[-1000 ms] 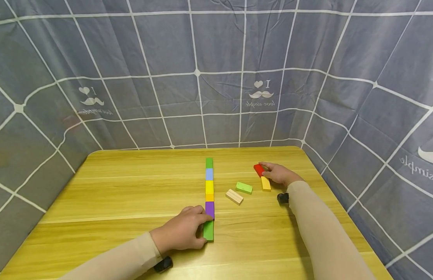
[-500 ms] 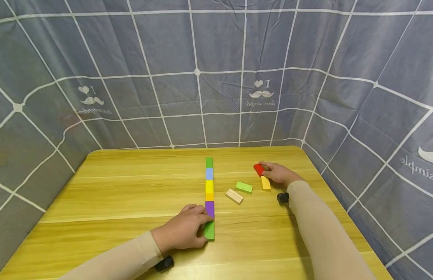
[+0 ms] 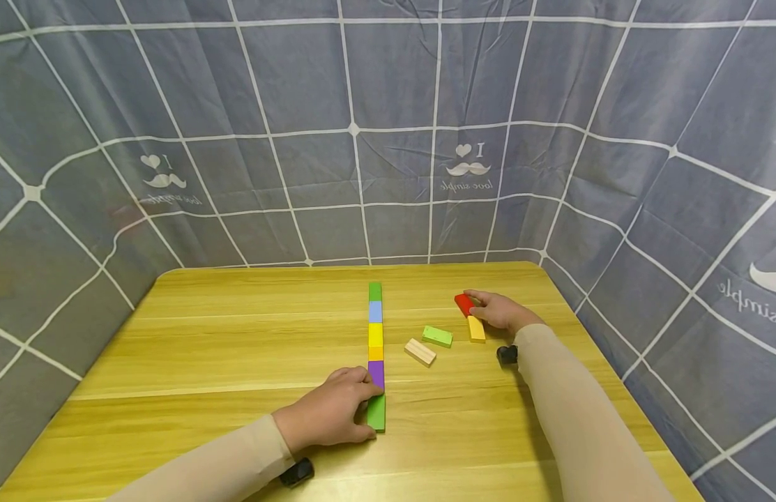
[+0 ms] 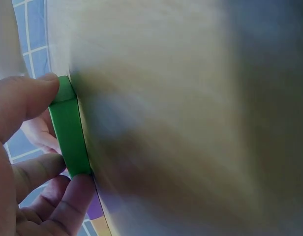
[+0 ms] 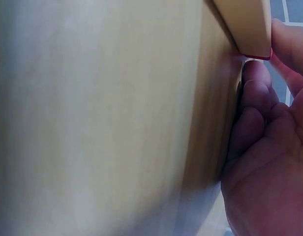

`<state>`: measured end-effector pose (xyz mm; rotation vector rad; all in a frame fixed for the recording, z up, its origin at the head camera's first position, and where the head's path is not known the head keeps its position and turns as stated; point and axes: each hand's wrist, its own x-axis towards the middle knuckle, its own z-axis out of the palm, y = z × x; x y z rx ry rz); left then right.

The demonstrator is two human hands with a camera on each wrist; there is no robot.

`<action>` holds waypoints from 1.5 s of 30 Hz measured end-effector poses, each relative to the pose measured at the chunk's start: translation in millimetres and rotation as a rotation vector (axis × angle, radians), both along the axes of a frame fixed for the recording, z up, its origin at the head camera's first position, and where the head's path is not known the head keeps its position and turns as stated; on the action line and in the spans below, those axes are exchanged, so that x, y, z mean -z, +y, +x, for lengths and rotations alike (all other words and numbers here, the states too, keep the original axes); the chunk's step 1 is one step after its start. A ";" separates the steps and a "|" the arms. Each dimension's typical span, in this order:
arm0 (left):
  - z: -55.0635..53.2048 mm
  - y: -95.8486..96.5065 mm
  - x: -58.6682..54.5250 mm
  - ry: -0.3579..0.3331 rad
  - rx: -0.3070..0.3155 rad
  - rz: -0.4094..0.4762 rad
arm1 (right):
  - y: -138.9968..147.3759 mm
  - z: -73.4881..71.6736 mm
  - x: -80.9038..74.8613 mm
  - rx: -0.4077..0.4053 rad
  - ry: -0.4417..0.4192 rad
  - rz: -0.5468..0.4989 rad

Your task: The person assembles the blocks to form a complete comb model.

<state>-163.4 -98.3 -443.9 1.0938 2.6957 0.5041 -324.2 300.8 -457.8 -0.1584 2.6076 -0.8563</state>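
My left hand pinches a green wooden block lengthwise, thumb at its near end and fingers at the far end. In the left wrist view the green block lies between thumb and fingertips. Its far end meets a purple block, partly covered by a finger. Beyond it the row runs on through orange, yellow, blue and green blocks. At the right, my right hand holds a red block between thumb and fingers. A yellow-orange block touches the red one's near end.
Between the row and my right hand lie a light green block and a plain wood block, both flat and angled. The wooden table is enclosed at the back and sides by a grey grid-patterned curtain.
My left hand and the near green block have shifted slightly right, bringing the block closer in line with the purple one. My right hand stays at the red block.
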 end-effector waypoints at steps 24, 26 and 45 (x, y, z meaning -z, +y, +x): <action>-2.6 2.0 0.4 0.002 -0.003 -0.010 | -0.6 0.0 -1.3 0.001 -0.007 -0.013; -3.2 2.1 0.6 0.002 0.000 -0.007 | -1.2 0.1 -1.6 -0.006 0.000 -0.011; -6.8 -0.6 -1.4 -0.013 -0.033 0.049 | -1.6 0.7 -2.1 0.000 0.000 -0.012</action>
